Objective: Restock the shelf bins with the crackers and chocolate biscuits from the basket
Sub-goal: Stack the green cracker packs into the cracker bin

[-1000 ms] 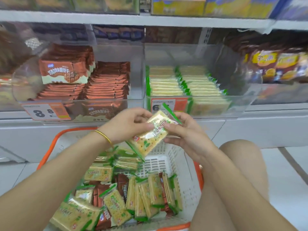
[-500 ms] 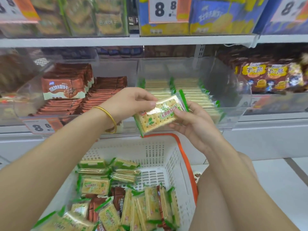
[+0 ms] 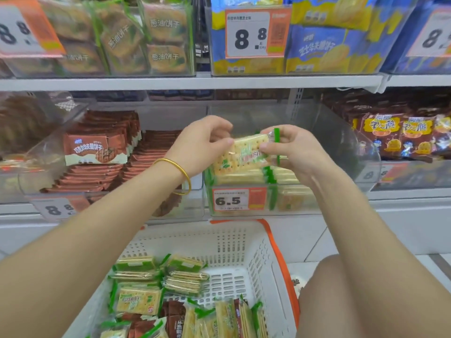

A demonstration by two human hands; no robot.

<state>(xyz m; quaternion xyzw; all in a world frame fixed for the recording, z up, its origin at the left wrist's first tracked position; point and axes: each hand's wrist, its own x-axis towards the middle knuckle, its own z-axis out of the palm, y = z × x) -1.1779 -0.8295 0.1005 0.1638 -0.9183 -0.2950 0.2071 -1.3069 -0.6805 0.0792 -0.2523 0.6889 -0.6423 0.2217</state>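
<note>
— Where is the cracker pack (image 3: 244, 154) sitting right now?
— Both grips are holding it over the clear cracker bin (image 3: 341, 145), just above the stacked packs (image 3: 244, 178). The left grip (image 3: 200, 145) is pinching its left end, the right grip (image 3: 297, 152) is pinching the green-edged right end.
— And the basket (image 3: 219, 240)?
— It is standing below the shelf (image 3: 402, 198), holding more crackers (image 3: 139, 300) and brown chocolate biscuit packs (image 3: 174, 318). The neighbouring bin (image 3: 34, 162) on the left is holding chocolate biscuits (image 3: 156, 157).

Shop: price-tagged (image 3: 246, 34) snack shelves (image 3: 170, 82)
</note>
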